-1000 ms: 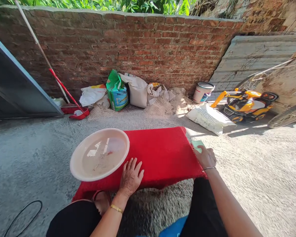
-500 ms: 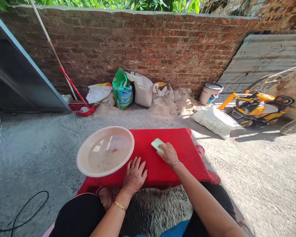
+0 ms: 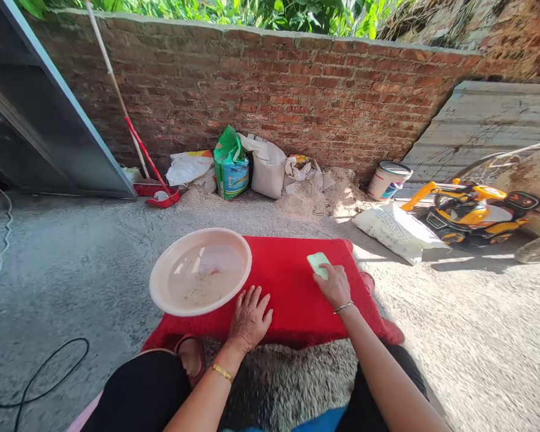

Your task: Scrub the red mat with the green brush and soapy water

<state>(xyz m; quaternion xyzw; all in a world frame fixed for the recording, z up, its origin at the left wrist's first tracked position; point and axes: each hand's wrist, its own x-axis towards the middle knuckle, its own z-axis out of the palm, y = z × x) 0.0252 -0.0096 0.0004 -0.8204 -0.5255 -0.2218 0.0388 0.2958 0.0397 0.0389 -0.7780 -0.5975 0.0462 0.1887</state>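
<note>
A red cloth (image 3: 283,258) covers a low bench or table in front of my knees. Flat on its near edge, beside the basin, rests my left hand (image 3: 251,321) with fingers spread. My right hand (image 3: 335,285) grips a pale green scrub brush (image 3: 317,261), a flat oblong with rounded corners, against the cloth's right half. Any bristles underneath are hidden. On the left end of the cloth stands a wide pale pink basin (image 3: 157,288) holding water, with a small reddish spot and dark specks in it.
A brick wall (image 3: 261,90) runs across the back. Against it are a green bag (image 3: 231,171), a white sack (image 3: 267,168), sandy heaps and a bucket (image 3: 389,180). A yellow toy excavator (image 3: 481,210) stands right; a red dustpan (image 3: 164,198) and black cable (image 3: 36,384) are left.
My right hand has slid the scrub brush to the right across the cloth. My left hand stays in about the same place on the cloth. The camera view has shifted slightly.
</note>
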